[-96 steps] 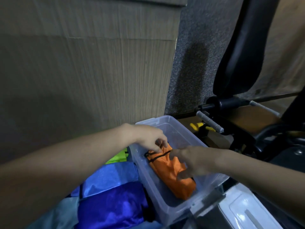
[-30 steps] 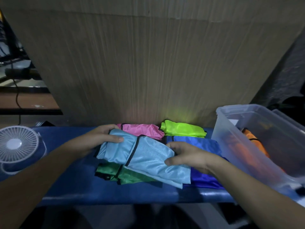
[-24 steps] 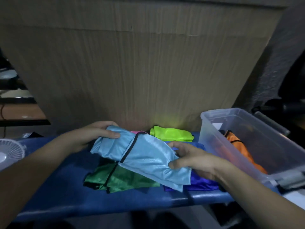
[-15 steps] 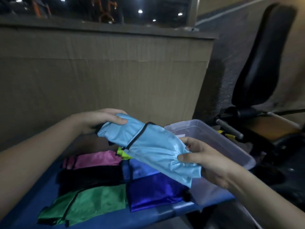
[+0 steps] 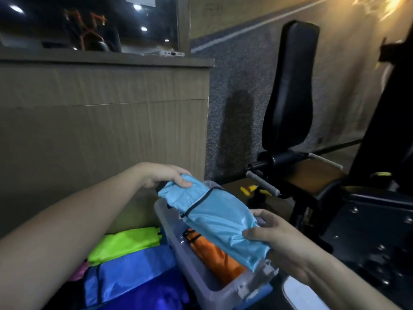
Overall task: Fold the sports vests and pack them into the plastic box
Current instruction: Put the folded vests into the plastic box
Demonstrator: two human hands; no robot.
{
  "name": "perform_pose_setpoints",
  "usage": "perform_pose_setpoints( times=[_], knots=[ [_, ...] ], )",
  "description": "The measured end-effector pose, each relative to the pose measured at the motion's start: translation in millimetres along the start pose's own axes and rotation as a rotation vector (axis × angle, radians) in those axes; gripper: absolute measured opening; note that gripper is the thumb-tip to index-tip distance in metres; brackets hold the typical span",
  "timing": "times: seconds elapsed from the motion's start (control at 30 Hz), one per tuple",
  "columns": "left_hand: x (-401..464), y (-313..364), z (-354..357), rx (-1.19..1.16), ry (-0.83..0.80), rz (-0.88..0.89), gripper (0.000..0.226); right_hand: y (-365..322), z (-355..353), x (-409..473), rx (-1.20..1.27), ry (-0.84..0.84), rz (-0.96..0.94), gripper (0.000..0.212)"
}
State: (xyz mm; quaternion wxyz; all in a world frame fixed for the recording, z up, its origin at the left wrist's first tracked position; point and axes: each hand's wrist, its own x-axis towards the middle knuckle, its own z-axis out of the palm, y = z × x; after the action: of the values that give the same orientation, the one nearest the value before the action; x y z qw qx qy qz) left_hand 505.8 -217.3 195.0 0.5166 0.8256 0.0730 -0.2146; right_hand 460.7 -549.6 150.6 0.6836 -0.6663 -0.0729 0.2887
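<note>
Above the plastic box [image 5: 214, 285], a folded light-blue vest [image 5: 214, 218] hangs between two hands, slanted from the box's far corner down toward its near end. The left hand [image 5: 166, 176] grips the far end, thumb curled over the top of the bunched cloth. The right hand [image 5: 277, 238] holds the near end, thumb pressing on top and the other fingers [image 5: 260, 213] wrapped round the far side. Inside the box, under the blue bundle, lies an orange vest [image 5: 214, 256], already packed against the box's left wall. Left of the box, folded vests wait in a row: a lime one [image 5: 125, 242], a mid-blue one [image 5: 127, 274] and a deep violet one [image 5: 152, 296].

By its sheen and the way it puckers under both thumbs, the cloth looks thin, light and slick. It is plainly soft: the middle keeps its shape only because both ends are held. Such fabric will likely slide open if one end is let go, so the safest hold is across the fold at each end, with the black trim [image 5: 201, 201] kept tucked. Nothing here looks fragile, and weight should be no concern. Lowering it flat beside the orange vest, then pressing lightly, should keep the fold.
</note>
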Motion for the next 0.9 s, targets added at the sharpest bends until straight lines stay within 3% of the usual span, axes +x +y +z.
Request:
perform_pose_setpoints(
  times=[0.23, 0.5, 0.67, 0.8, 0.9],
  knots=[
    [76, -17, 9, 0.137, -0.009, -0.126, 0.022, 25, -6, 48, -0.042, 0.113, 0.091, 0.044],
    [119, -22, 21, 0.208, -0.037, -0.218, 0.017, 13, -5, 73, -0.386, 0.08, 0.197, 0.067],
    [133, -18, 37, 0.381, -0.018, -0.166, 0.026, 7, -20, 70, -0.469, 0.028, 0.224, 0.054],
    [147, -26, 48, 0.475, 0.006, -0.099, 0.045, -5, -22, 61, -0.519, -0.009, 0.223, 0.089],
    [149, -26, 52, 0.47, 0.028, -0.065, 0.041, -10, -23, 54, -0.525, 0.003, 0.201, 0.1]
  ],
)
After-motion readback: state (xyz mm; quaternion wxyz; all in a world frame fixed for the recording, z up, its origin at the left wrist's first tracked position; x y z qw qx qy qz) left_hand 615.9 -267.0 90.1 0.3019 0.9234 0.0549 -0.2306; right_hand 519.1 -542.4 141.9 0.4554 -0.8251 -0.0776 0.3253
